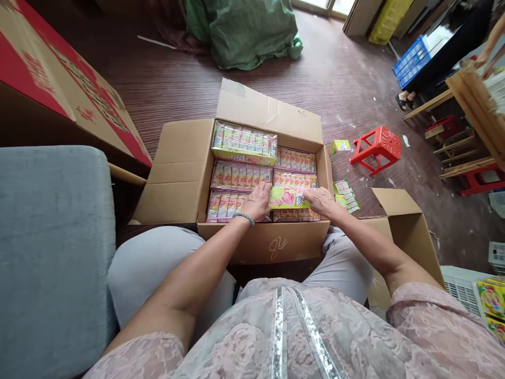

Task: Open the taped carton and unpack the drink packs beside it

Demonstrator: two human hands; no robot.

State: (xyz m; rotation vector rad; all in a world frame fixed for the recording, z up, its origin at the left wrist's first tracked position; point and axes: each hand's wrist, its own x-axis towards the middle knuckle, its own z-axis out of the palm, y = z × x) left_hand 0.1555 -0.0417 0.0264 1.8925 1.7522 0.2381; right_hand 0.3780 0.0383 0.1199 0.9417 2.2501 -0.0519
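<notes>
Between my two hands is a small green-and-pink printed box (pixel 287 197), held by its two ends above the right side of an open cardboard carton (pixel 260 239). My left hand (pixel 258 201), with a beaded bracelet at the wrist, grips its left end. Around the right end my right hand (pixel 320 202) is closed. Inside the carton lie several display boxes of wrapped packets (pixel 241 176) in two columns. At the far left one green-edged display box (pixel 244 143) sits higher than the others. What lies directly under the held box is partly hidden.
A red plastic stool (pixel 376 150) stands to the right, with a green box (pixel 338 147) and a packet display (pixel 346 196) on the floor nearby. Another open carton (pixel 414 237) is at my right. A grey cushioned seat (pixel 55 252) is at left. A person's hands (pixel 483 63) show top right.
</notes>
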